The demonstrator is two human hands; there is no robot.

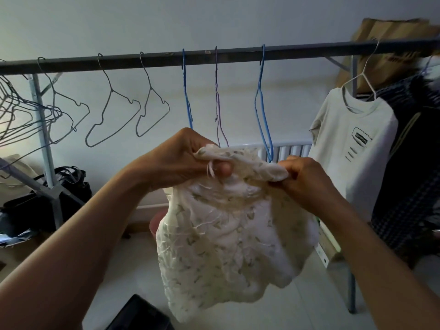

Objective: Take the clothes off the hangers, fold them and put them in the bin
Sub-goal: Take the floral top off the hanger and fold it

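Note:
A cream, crinkled garment with small green flecks hangs in the air in front of me, below the rail. My left hand pinches its top left edge and my right hand pinches its top right edge. Behind it a dark clothes rail carries several bare wire hangers, among them a blue hanger. At the right a white T-shirt with a chest print hangs on a white hanger, next to a dark checked garment. A dark bin corner shows at the bottom edge.
The rail's grey upright stands at the left with black bags on the floor behind it. A white radiator sits against the wall. Cardboard boxes are stacked at the top right. A pink stool is partly hidden by the garment.

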